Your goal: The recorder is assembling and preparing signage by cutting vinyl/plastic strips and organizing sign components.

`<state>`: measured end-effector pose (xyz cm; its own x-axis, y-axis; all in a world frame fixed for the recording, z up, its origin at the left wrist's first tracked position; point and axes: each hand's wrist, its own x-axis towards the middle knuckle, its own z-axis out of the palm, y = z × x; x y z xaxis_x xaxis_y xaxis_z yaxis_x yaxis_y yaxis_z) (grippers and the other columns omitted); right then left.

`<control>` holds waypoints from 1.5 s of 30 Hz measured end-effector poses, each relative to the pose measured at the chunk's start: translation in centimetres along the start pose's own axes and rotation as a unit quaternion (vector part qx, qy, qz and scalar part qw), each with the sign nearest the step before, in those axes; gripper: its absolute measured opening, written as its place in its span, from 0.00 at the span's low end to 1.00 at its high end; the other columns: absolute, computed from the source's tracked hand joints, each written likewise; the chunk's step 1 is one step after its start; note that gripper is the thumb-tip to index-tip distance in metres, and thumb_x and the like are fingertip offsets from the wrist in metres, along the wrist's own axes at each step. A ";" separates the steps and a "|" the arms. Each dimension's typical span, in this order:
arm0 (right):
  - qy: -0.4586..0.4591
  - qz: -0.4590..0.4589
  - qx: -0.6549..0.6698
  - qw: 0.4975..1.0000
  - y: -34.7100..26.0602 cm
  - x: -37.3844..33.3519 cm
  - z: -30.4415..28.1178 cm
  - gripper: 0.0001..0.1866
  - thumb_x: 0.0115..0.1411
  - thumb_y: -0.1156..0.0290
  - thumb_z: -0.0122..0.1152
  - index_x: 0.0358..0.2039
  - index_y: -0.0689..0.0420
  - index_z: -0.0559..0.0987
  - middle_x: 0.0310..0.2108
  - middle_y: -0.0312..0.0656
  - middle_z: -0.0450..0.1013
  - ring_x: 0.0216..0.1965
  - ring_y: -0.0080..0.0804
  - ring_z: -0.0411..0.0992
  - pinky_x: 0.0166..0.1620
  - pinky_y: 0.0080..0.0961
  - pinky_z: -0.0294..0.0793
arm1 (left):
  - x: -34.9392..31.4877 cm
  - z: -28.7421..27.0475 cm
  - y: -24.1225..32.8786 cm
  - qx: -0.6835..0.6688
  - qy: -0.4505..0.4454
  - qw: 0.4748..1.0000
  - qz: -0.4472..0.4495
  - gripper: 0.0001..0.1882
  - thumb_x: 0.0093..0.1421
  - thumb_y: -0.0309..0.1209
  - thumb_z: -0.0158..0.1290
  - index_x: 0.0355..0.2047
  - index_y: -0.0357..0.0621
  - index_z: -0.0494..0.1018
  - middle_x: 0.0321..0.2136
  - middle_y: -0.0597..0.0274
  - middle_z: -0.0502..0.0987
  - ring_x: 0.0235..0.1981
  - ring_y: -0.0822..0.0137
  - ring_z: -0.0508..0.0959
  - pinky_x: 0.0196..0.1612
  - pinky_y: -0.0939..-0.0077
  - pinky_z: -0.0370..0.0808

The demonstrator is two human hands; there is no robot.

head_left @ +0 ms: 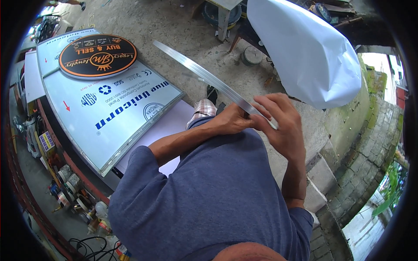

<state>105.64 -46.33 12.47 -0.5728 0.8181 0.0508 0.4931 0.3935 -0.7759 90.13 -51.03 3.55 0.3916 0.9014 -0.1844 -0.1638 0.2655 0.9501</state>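
Closest of all, at the lower edge, is a curve of the person's own head, with the blue-grey shirt spreading beyond it. At far left, rolls and bottles crowd together low down, beside the work surface. Next comes a printed, metal-edged panel, lying flat and bearing a round black-and-orange sign. That sign lies face up, its lettering upside down from the person's side; the broad panel probably serves as a level rest that spares its face. A pale sheet shows beyond the panel's near edge.

Right of these, in front of the body, a long silvery metal strip slants from upper left down to the hands, over the concrete floor. The left hand is curled tight at the strip near its lower end, some fingers hidden, seemingly bearing the weight. The right hand is bent around that end, fingers apart and thumb opposite; whether they pinch it cannot be told. Holding it close to the body likely steadies the long free end.

Farther right, a bucket stands on the floor, and a large white sheet bulges loosely, its support unclear.
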 end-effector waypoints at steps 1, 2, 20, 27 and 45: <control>-0.004 -0.021 -0.040 0.999 -0.6 0.8 0.9 0.15 0.52 0.74 0.66 0.42 0.61 0.78 0.34 0.43 0.72 0.36 0.34 0.73 0.37 0.32 0.73 | 0.0 0.0 -0.3 -0.001 0.006 1.000 0.004 0.12 0.57 0.28 0.57 0.41 0.37 0.75 0.35 0.53 0.78 0.39 0.63 0.79 0.43 0.70 0.76; -0.009 -0.027 -0.040 0.999 -0.8 1.7 1.7 0.15 0.52 0.74 0.66 0.42 0.61 0.78 0.34 0.43 0.72 0.36 0.34 0.73 0.37 0.32 0.73 | 0.3 0.1 -0.7 0.067 0.027 0.997 0.034 0.11 0.57 0.25 0.54 0.40 0.36 0.73 0.35 0.52 0.77 0.39 0.63 0.78 0.41 0.69 0.75; 0.078 -0.076 -0.255 0.961 -1.8 5.5 5.9 0.14 0.49 0.70 0.69 0.36 0.59 0.81 0.26 0.38 0.71 0.29 0.34 0.72 0.31 0.30 0.70 | 2.3 -1.7 -1.1 0.028 0.017 0.984 0.178 0.16 0.57 0.24 0.53 0.44 0.35 0.63 0.43 0.53 0.66 0.46 0.64 0.69 0.47 0.70 0.70; 0.095 -0.072 -0.276 0.954 -2.0 6.0 5.1 0.11 0.50 0.70 0.68 0.33 0.58 0.80 0.25 0.38 0.70 0.29 0.34 0.72 0.31 0.30 0.70 | 2.9 -3.4 -0.6 -0.029 -0.024 0.988 0.148 0.18 0.58 0.27 0.55 0.47 0.37 0.64 0.44 0.53 0.67 0.49 0.64 0.69 0.49 0.69 0.70; 0.123 0.017 -0.260 0.958 -0.9 6.6 3.9 0.10 0.51 0.69 0.67 0.33 0.57 0.79 0.26 0.37 0.67 0.28 0.32 0.70 0.28 0.32 0.69 | 6.8 -8.0 -2.2 -0.458 0.015 0.874 0.161 0.17 0.61 0.33 0.54 0.48 0.40 0.73 0.42 0.50 0.78 0.44 0.62 0.80 0.44 0.70 0.82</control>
<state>98.86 -42.86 11.04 -0.4095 0.8835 0.2276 0.8048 0.4673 -0.3660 85.95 -42.74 -1.81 0.1710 0.9846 0.0357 -0.9223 0.1473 0.3573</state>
